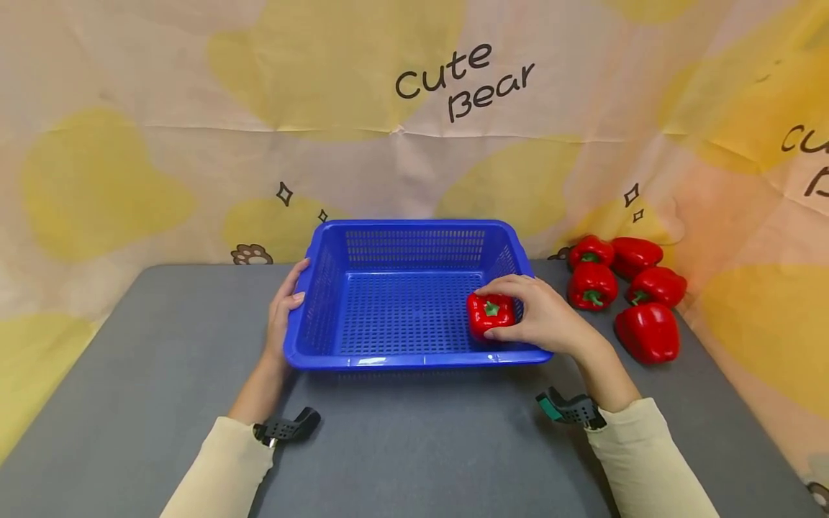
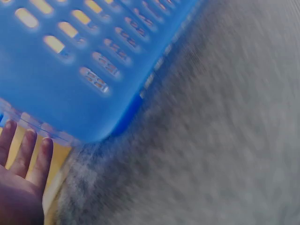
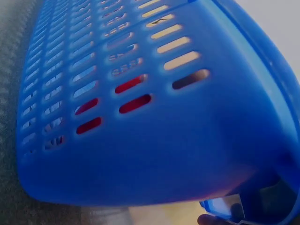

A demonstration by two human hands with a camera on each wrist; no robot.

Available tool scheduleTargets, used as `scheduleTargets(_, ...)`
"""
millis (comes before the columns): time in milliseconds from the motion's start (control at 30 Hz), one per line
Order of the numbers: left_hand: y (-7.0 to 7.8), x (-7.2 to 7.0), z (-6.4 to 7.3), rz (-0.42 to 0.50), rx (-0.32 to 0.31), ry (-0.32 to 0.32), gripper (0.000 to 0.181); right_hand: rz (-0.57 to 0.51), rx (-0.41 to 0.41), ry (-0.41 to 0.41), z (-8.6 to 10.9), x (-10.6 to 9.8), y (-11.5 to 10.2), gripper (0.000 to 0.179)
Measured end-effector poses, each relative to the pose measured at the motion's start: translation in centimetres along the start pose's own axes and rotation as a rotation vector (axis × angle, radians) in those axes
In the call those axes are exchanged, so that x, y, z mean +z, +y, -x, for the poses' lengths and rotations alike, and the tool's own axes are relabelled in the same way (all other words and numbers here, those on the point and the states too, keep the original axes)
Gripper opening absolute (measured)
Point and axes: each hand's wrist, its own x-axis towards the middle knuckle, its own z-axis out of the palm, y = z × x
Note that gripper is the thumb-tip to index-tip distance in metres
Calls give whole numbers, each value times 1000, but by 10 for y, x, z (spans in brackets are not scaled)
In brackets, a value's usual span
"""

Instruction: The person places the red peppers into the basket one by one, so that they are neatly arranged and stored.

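Note:
A blue plastic basket (image 1: 414, 360) with slotted walls stands on the grey table. My left hand (image 1: 283, 311) holds its left rim; in the left wrist view the fingers (image 2: 40, 161) reach up against the rim's underside. My right hand (image 1: 544, 313) reaches over the right rim and pinches a red bell pepper (image 1: 481, 316) between thumb and fingers, inside the basket's front right corner. The pepper's green stem faces up. Through the slots of the basket wall (image 3: 140, 154), bits of red show in the right wrist view, where the hand is mostly hidden.
Several red bell peppers (image 1: 648, 332) lie clustered on the table to the right of the basket. A cloth (image 1: 363, 86) printed with yellow patches and lettering hangs behind the grey table (image 1: 414, 446). Each wrist wears a dark strap (image 1: 573, 410).

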Motion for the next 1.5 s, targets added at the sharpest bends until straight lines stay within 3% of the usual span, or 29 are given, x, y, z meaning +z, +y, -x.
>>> scheduleTargets(200, 1, -3, 2, -9, 14, 20, 56, 27, 5, -16, -3, 2, -3, 60)
scheduleTargets(467, 0, 1, 1, 13, 4, -14, 56, 49, 2, -9, -1, 0, -2, 60)
scheduleTargets(1233, -4, -2, 2, -41, 15, -11, 55, 7, -14, -15, 0, -3, 1, 58)
scheduleTargets(1367, -5, -2, 3, -56, 20, -15, 55, -16, -14, 34, 3, -12, 2, 53)
scheduleTargets(1500, -3, -2, 3, -36, 22, -21, 55, 5, 15, 191, 9, -24, 11, 49)
